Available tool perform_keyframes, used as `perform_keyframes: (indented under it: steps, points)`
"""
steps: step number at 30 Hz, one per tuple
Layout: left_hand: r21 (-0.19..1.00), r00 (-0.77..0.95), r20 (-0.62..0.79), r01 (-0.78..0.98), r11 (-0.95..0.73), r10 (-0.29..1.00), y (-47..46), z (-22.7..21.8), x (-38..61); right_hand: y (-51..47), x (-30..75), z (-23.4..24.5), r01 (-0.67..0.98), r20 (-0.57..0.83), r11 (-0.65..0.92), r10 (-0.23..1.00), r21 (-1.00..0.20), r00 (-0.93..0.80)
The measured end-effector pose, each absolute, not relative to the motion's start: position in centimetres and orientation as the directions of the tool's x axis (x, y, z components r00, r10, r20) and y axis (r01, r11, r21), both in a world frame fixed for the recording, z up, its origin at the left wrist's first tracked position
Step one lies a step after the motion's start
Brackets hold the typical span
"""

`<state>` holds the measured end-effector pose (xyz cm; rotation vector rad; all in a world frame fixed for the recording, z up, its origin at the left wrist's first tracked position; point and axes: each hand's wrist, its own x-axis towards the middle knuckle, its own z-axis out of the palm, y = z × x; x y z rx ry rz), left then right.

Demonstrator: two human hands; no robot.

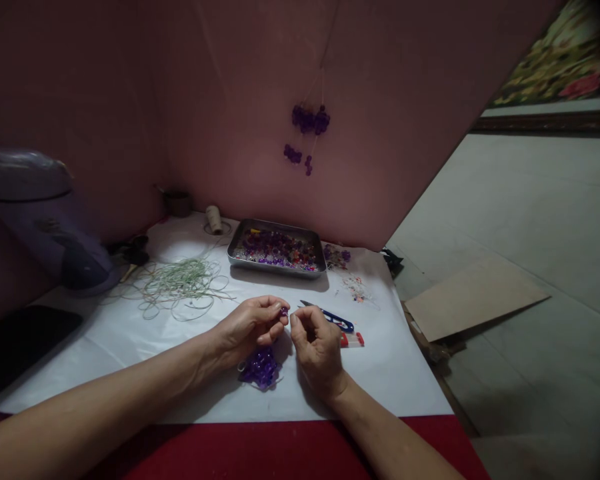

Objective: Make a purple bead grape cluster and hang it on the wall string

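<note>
Evidently, two bare hands are brought almost together over one white sheet [405, 387], with a narrow gap left between their fingertips. By the left hand [263, 325], a small purple bead piece [284, 311] is pinched between thumb and finger; its beads are too small to be counted. The right hand [319, 348] is curled, its thumb pressed to its forefinger; whether anything is gripped there cannot be told.

Taking these hands as the dial's centre, one larger purple beaded item [261, 368] is found at seven o'clock, lying on the sheet partly below the left hand. At three, one pair of blue snips [341, 322] and one red-and-clear case [353, 340] are set just beside the right hand. At twelve, one metal tray [275, 269] is filled with mixed beads, too many to be counted. Two loose scatterings are spread beyond: purple beads [336, 255] at one o'clock, pale bits [356, 289] at two. One tangle of greenish cord [180, 280] is laid at ten, and one spool [213, 220] is seen at eleven. Above the tray, at least three purple clusters [305, 120] are hung against the pink wall [240, 120].
</note>
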<state>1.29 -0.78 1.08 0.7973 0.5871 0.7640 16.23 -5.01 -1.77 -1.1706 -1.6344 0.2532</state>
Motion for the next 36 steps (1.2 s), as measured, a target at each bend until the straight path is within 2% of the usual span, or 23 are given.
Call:
perform_keyframes:
  steps: [11, 26, 36]
  points:
    - [0.801, 0.594, -0.179, -0.375, 0.467, 0.784, -0.73, 1.01, 1.34, -5.05, 16.22, -1.71, 0.586, 0.623, 0.482, 0.780, -0.652, 0.051]
    - [0.785, 0.602, -0.171, -0.396, 0.477, 0.780, -0.70, 0.87, 1.33, -5.09, 16.11, -1.51, 0.534, 0.633, 0.511, 0.772, -0.674, 0.061]
    - [0.743, 0.586, -0.227, -0.412, 0.527, 0.778, -0.51, 1.05, 1.17, -5.14, 15.98, -1.41, 0.551, 0.646, 0.500, 0.757, -0.668, 0.097]
